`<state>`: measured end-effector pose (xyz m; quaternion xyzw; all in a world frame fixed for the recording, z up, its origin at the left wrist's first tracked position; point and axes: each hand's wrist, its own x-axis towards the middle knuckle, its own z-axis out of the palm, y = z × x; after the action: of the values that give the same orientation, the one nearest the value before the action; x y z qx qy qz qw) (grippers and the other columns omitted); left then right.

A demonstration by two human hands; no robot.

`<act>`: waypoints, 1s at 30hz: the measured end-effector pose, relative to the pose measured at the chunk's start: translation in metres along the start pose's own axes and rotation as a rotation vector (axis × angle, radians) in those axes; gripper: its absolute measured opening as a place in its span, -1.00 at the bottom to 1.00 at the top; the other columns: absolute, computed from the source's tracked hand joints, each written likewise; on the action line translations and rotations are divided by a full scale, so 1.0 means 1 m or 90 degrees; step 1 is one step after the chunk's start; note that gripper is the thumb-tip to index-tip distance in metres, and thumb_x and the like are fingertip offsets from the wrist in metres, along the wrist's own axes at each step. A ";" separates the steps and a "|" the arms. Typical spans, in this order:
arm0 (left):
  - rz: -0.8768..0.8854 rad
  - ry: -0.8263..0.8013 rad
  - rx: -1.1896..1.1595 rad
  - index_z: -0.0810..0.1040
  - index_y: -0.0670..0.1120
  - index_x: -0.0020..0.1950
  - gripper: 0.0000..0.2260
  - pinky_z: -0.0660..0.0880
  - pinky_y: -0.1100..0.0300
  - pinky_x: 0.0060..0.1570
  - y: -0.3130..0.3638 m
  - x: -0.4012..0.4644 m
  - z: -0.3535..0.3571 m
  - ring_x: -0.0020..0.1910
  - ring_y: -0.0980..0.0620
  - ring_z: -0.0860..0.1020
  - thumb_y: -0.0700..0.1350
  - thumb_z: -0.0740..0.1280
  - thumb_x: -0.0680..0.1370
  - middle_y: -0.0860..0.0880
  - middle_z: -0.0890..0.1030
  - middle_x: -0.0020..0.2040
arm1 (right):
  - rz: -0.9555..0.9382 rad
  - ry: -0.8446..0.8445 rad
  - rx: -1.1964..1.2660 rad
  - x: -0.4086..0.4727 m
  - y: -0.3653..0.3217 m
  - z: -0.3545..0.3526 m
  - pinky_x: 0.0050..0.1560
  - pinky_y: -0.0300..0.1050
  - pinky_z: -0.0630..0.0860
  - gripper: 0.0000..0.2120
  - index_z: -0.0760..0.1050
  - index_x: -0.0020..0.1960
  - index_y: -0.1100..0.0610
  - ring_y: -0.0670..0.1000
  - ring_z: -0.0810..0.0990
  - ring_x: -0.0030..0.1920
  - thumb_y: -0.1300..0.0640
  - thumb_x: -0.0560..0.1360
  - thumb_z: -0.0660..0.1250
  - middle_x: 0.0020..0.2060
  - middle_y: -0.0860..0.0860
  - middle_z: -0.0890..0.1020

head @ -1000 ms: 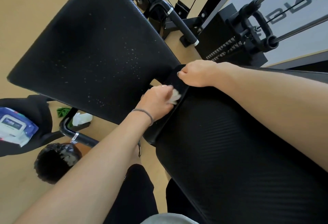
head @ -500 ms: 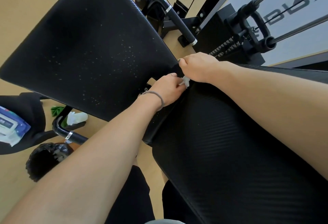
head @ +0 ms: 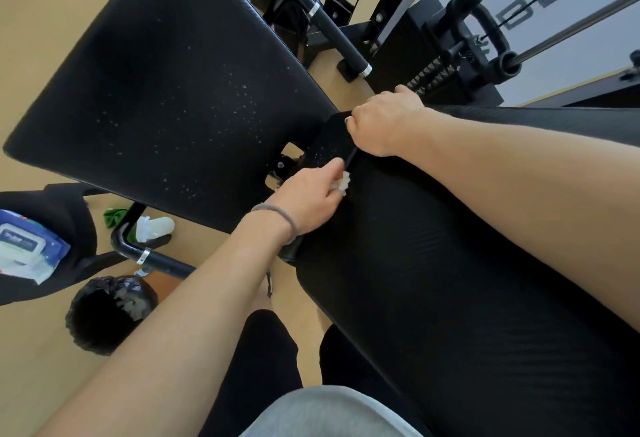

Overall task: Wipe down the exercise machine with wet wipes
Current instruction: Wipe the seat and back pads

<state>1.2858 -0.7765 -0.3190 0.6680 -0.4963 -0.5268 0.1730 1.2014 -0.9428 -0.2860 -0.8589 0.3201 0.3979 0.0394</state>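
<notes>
A person scrubs the seam between two black pads of an exercise machine, the left hand pinching a balled wet wipe against the nearer pad, the right hand curled over that pad's edge just beyond. Next, likely, the speckled pad ahead of the left hand (a fresh wipe may help). Well to the left, a wipes pack; below it, a lined bin holding crumpled wipes.
</notes>
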 end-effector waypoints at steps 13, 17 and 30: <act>-0.073 0.048 0.106 0.28 0.00 0.02 -0.93 0.51 -0.01 -0.22 0.028 -0.053 0.013 -0.19 -0.12 0.55 -0.11 0.18 0.64 -0.05 0.55 -0.15 | 0.105 -0.015 0.007 -0.052 0.022 -0.012 0.28 0.21 0.39 -0.52 0.41 0.44 0.13 0.26 0.50 0.31 -0.07 0.71 -0.08 0.33 0.19 0.51; 0.091 0.030 -0.007 0.32 0.04 -0.02 -0.92 0.50 0.05 -0.24 0.056 -0.076 0.020 -0.25 0.07 0.50 -0.08 0.22 0.62 0.07 0.49 -0.21 | 0.115 0.011 -0.030 -0.054 0.019 -0.003 0.30 0.22 0.35 -0.49 0.39 0.47 0.09 0.27 0.46 0.34 -0.12 0.70 -0.10 0.35 0.22 0.48; 0.182 0.154 0.003 0.44 -0.02 0.07 -0.96 0.40 0.27 -0.13 0.055 -0.008 0.018 -0.13 0.14 0.49 -0.11 0.27 0.64 0.06 0.52 -0.05 | 0.204 0.118 0.201 -0.047 0.019 -0.017 -0.01 0.09 0.46 -0.58 0.37 0.45 0.14 0.21 0.56 0.04 0.05 0.72 -0.08 -0.11 0.07 0.50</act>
<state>1.2443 -0.7888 -0.2800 0.6493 -0.5631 -0.4117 0.3031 1.1796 -0.9390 -0.2375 -0.8134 0.5126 0.2631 0.0802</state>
